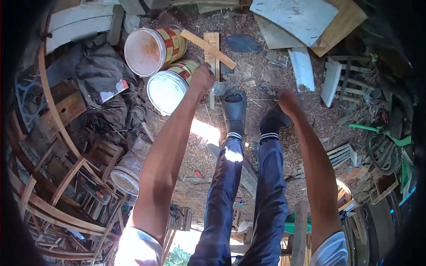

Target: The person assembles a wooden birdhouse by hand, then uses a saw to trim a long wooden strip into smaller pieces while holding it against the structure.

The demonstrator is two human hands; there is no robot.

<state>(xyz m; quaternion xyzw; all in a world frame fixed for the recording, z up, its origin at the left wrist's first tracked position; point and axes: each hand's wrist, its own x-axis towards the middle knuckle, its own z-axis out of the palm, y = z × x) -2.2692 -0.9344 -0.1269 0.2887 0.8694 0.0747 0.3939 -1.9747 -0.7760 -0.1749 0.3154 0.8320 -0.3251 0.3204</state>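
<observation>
My left hand (203, 80) is closed, with its fingers mostly turned away from view. It sits beside the nearer paint bucket (167, 91) and against the left edge of an upright-running wooden board (212, 44). Across that board lies a slanted wooden strip (202, 44). My right hand (288, 102) is curled in a fist shape over my right foot (274, 119), partly covering it; anything in its grip is hidden. My left foot wears a dark clog (234, 106) and rests on the ground between the hands.
Another paint bucket (144, 51) lies tipped behind the first. Large panels (295, 17) lean at the back right, near a white board piece (301, 68). Dark cloth (104, 66) and wooden chair frames (66, 186) crowd the left. Wood scraps and a wheel (381, 150) stand right.
</observation>
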